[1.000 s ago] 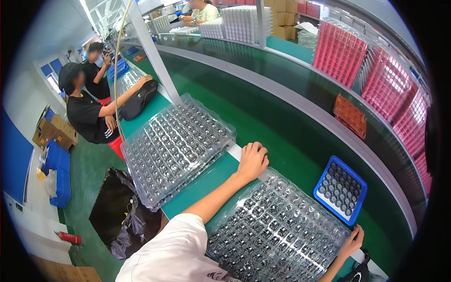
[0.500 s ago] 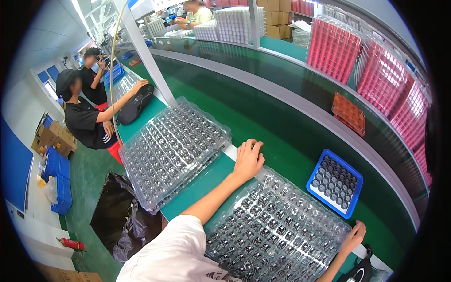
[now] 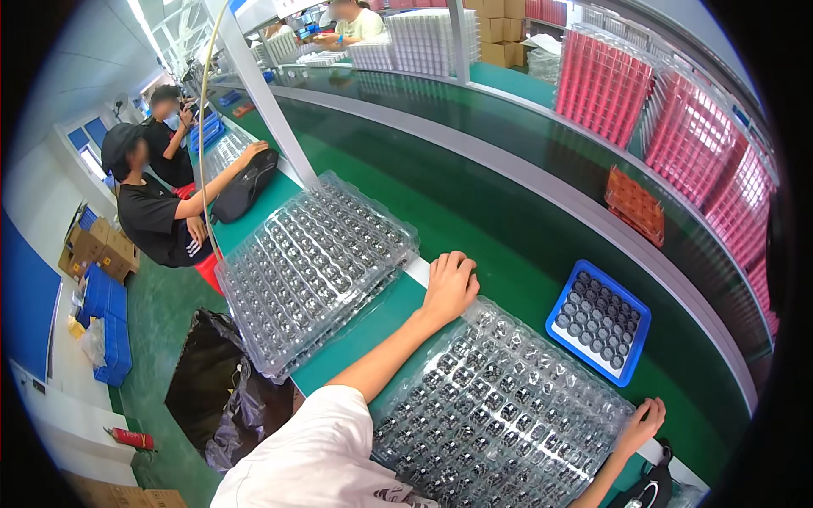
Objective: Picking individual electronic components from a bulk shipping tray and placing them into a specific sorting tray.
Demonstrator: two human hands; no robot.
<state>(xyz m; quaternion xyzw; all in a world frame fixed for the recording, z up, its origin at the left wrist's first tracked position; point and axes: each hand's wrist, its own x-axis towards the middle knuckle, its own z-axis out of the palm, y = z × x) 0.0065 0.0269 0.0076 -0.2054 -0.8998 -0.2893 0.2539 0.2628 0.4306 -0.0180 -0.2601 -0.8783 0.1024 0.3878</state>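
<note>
A clear plastic blister tray (image 3: 508, 415) lies in front of me, its rows of pockets filled with small dark and shiny parts. My left hand (image 3: 451, 286) rests at its far left corner, over the pale bench edge, fingers loosely bent and seemingly gripping nothing. By the tray's right corner, my right hand (image 3: 644, 423) has curved fingers slightly apart, with nothing seen in them. Just beyond the tray, a blue tray (image 3: 566, 339) carries several round dark parts on the green belt. To the left of my arm lies a stack of similar filled clear trays (image 3: 318, 271).
A black bag-lined bin (image 3: 199, 389) stands on the floor at left. Co-workers (image 3: 152, 195) sit further along the bench, near a black bag (image 3: 246, 186). An orange-brown tray (image 3: 635, 207) sits on the far line, below stacked red trays (image 3: 605, 89). A metal post (image 3: 262, 93) rises from the bench.
The blue tray has shifted slightly left and away along the belt. The orange-brown tray has moved a little to the right. My hands have barely moved.
</note>
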